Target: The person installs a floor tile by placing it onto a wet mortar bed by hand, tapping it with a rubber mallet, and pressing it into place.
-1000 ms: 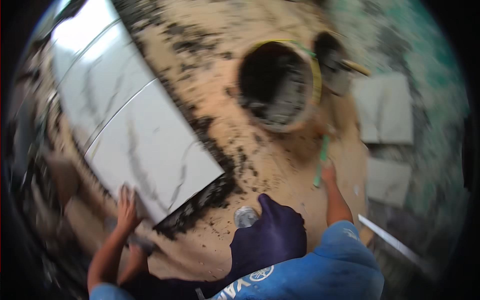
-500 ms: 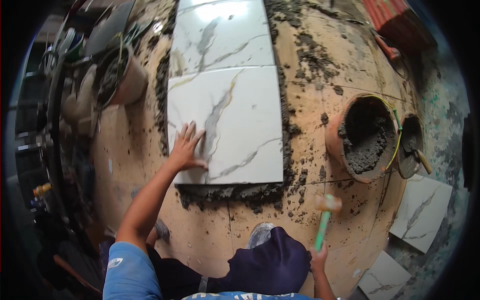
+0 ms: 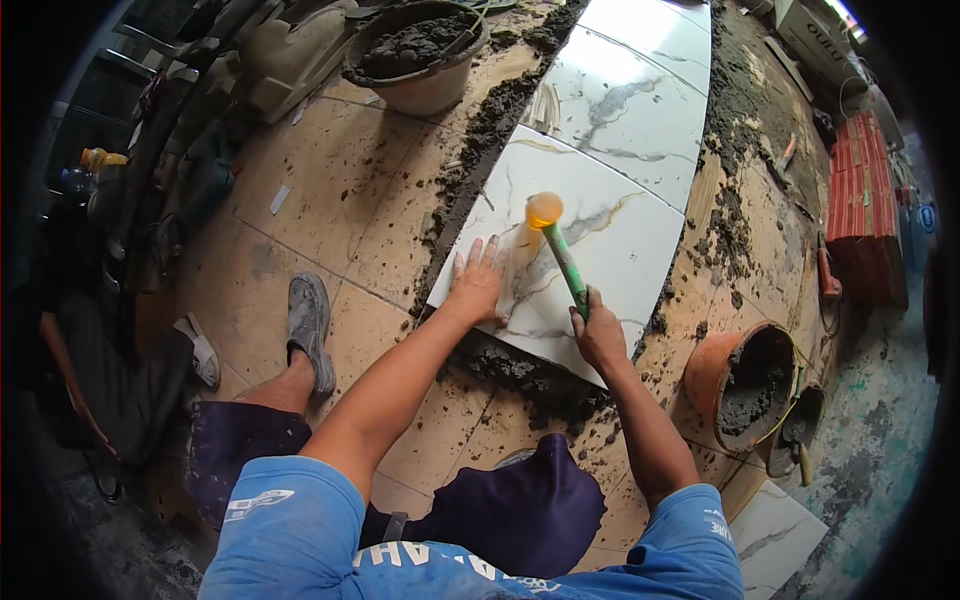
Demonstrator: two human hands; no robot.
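A large white marble-patterned tile (image 3: 600, 310) lies on a bed of grey mortar (image 3: 530, 385), whose rough edge shows along the tile's near side. My left hand (image 3: 478, 282) rests flat on the tile's left part with the fingers spread. In my right hand (image 3: 600, 335) is a rubber mallet (image 3: 568, 268) with a green handle and an orange-yellow head, gripped by the lower handle. The mallet head is over the tile, right of my left fingers; I cannot tell whether it touches. Beyond lies another marble-patterned tile (image 3: 630, 110), edge to edge with the first.
Mortar-filled buckets stand at the upper left (image 3: 425, 85) and right (image 3: 715, 385). Beside the right bucket is a smaller container (image 3: 797, 430) with a tool in it. A red ribbed stack (image 3: 862, 200) stands farther right. A loose tile (image 3: 775, 540) lies at the lower right.
My right hand has brought the mallet up from beside my knee to over the tile. My left hand stays flat on the tile. The whole view has turned.
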